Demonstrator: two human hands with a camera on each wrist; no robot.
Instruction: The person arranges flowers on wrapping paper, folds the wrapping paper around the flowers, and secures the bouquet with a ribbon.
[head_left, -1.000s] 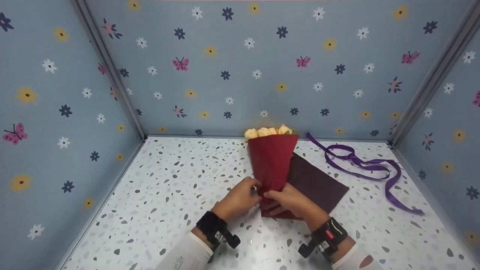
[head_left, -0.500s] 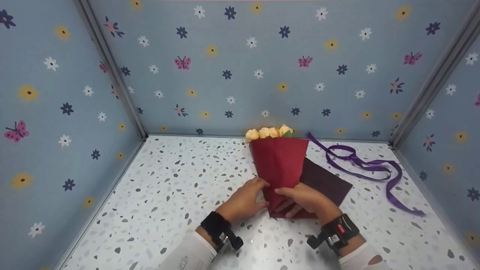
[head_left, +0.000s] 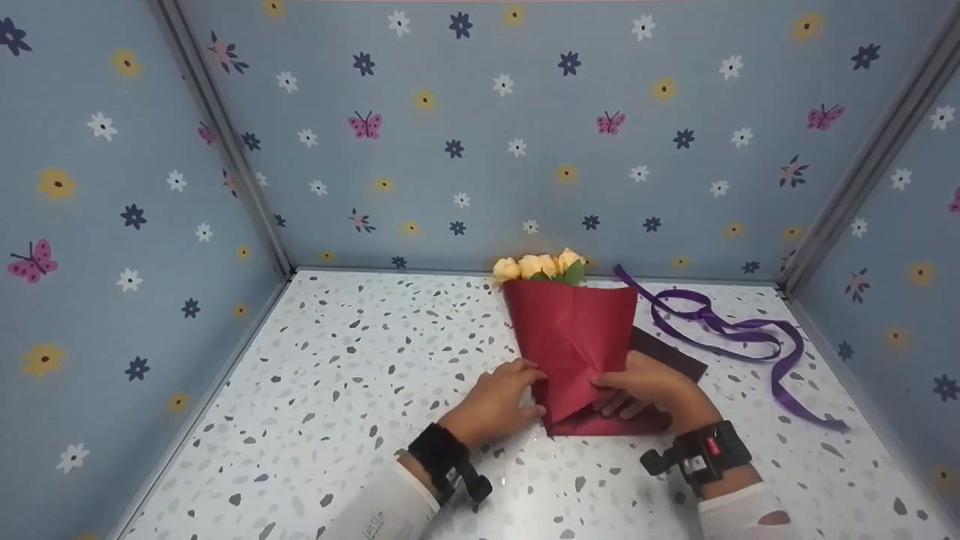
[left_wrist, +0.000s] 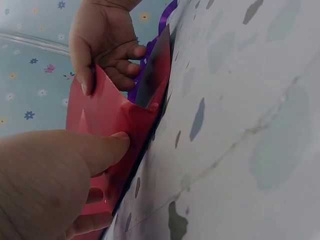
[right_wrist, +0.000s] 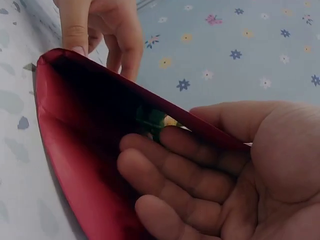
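Note:
A sheet of red wrapping paper [head_left: 570, 322] is folded across a bunch of pale yellow flowers [head_left: 538, 265], whose heads and a few green leaves show above its upper edge. The stems are hidden. My right hand [head_left: 652, 386] pinches the loose edge of the folded-over flap, thumb on the outside and fingers inside, as the right wrist view shows. My left hand [head_left: 496, 403] rests on the fold at the paper's left side, its thumb [left_wrist: 112, 145] pressing the red surface. A dark maroon part of the paper [head_left: 675, 356] lies flat beyond my right hand.
A loosely looped purple ribbon [head_left: 785, 364] lies on the speckled white table [head_left: 337, 390] at the right. Blue flowered panels [head_left: 465, 172] stand at the back and both sides, and the flower heads are close to the back panel.
My right hand has moved right with the flap's edge, so the red paper spreads wider and covers more of the dark part. My left hand has shifted slightly right along the fold.

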